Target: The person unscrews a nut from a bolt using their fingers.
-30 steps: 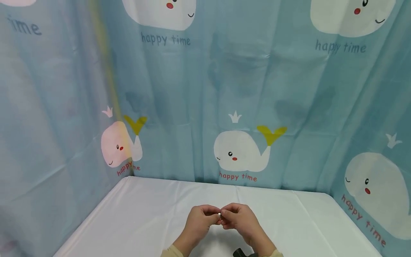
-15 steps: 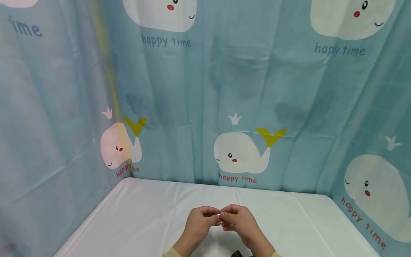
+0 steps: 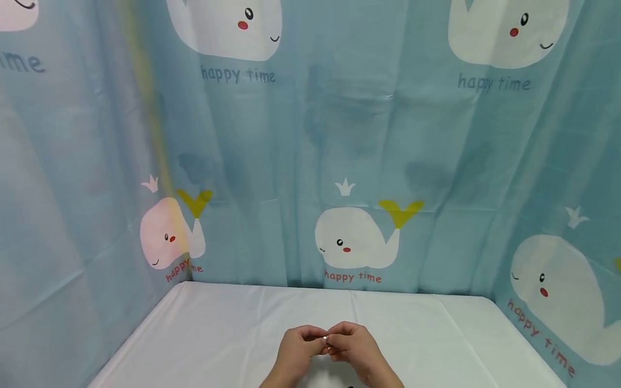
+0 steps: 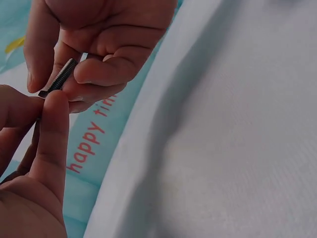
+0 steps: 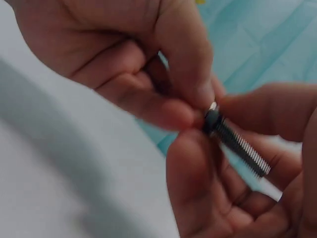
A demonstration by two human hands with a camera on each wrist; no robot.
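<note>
A small dark bolt (image 5: 246, 149) with a long threaded shank is held between both hands over the table. One end carries a thicker dark collar (image 5: 212, 120) with a bright tip beside it. My left hand (image 3: 293, 351) pinches that thick end between thumb and forefinger. My right hand (image 3: 358, 349) meets it from the other side, its thumb and forefinger closing on the same end, while the shank points back toward its palm. In the left wrist view the threads of the bolt (image 4: 61, 76) show between the hands; fingertips partly cover the thick end.
A white cloth covers the table (image 3: 218, 328) under the hands. Behind it and along both sides hangs a blue curtain (image 3: 252, 237) printed with whales. A sliver of a black object (image 3: 350, 386) shows at the bottom edge of the head view.
The head view has shifted, so curtain, table and hands appear lower and slightly left. The black object has mostly slipped out of frame. Both hands keep the same pinch on the bolt.
</note>
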